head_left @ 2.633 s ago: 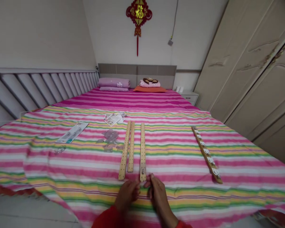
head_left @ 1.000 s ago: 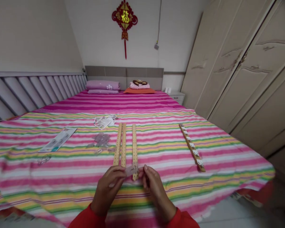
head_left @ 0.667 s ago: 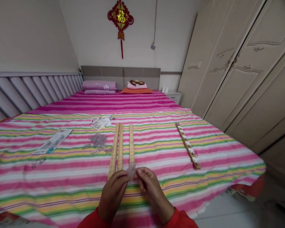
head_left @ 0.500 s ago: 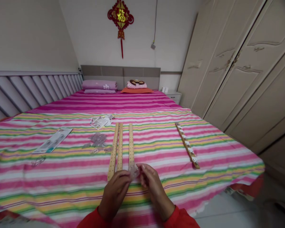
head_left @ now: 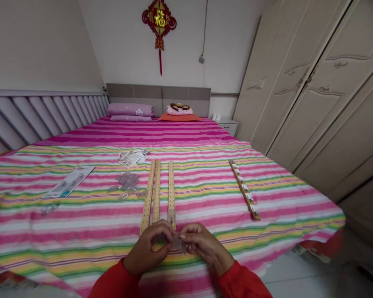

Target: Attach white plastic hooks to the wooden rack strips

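Pinched between left hand (head_left: 151, 247) and right hand (head_left: 203, 245): clear plastic packet (head_left: 178, 244).

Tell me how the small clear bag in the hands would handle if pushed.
The bag is likely floppy, since it looks thin and see-through. It is probably light, being small and held between the left hand and right hand.
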Tool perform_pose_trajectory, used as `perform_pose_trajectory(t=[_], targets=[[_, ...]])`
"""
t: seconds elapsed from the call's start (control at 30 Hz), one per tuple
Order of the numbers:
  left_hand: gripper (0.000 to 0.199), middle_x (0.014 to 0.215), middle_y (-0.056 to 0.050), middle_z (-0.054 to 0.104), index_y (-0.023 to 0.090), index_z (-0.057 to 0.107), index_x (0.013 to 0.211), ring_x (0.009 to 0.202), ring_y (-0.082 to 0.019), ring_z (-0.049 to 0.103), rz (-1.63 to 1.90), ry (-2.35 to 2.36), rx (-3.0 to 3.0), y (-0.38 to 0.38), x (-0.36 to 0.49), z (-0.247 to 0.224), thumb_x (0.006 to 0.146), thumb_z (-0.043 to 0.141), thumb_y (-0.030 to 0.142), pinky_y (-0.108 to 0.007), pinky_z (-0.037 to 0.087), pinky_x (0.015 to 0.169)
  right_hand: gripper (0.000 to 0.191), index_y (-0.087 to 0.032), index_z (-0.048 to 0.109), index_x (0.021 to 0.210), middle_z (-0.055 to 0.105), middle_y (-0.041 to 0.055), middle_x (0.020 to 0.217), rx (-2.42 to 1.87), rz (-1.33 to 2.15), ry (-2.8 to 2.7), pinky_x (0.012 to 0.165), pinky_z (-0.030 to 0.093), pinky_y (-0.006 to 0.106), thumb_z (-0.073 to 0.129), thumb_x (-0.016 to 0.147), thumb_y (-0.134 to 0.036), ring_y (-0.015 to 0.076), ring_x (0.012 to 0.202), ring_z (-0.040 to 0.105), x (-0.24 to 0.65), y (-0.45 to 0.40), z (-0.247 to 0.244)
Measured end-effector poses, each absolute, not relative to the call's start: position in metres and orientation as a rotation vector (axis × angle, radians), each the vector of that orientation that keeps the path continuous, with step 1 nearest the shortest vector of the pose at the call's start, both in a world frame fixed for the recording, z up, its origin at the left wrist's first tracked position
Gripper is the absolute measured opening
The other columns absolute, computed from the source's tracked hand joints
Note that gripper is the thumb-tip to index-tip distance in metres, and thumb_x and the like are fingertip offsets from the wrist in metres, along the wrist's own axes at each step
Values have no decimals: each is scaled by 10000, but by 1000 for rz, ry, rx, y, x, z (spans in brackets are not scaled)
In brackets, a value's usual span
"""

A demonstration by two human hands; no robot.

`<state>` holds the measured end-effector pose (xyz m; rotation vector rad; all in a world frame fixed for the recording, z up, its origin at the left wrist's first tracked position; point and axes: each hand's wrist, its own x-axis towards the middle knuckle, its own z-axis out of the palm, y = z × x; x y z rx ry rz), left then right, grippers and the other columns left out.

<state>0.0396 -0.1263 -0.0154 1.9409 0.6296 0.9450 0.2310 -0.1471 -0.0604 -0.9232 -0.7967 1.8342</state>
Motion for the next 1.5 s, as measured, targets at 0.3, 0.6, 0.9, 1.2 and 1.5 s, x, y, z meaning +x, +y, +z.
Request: perform_pose_trajectory(t=[0.3,0.6,0.9,1.2,1.5], targets=[[331,922,-92,698,153,647,945,821,-189,660,1047,935,1380,-88,44,-32,686,701,353,-326,530,779,267,-136,632,658,607,-27,489,-856,1717,-788,390,337,165,833,587,-297,54,374,489,230,-119,-57],[308,989,-97,705,158,660,973,951,-223,653,1180,1192,1653,-64,46,-67,749,562,346,-396,502,886,212,-142,617,598,579,-26,441,-1019,1411,-693,410,336,198,771,544,-278,68,376,457,220,-63,-72],[315,1044,-88,687,186,663,1041,1007,-227,599,1158,1350,2215,-57,46,-80,846,416,200,-418,461,913,118,-146,599,515,525,-30,377,-1144,1382,-796,363,257,194,660,575,-227,64,340,402,212,-40,-82],[383,1115,-74,653,226,665,1117,1088,-227,537,997,1512,2357,-55,54,-79,843,415,133,-418,402,959,132,-153,567,484,502,-33,340,-1217,1401,-784,333,240,181,628,598,-176,61,310,388,210,-35,-83],[380,1172,-55,637,309,670,1132,1117,-240,505,821,1641,2351,-48,62,-76,861,449,161,-429,345,942,140,-160,548,497,484,-45,312,-1249,1385,-761,320,242,172,639,603,-163,62,294,381,208,-34,-81]])
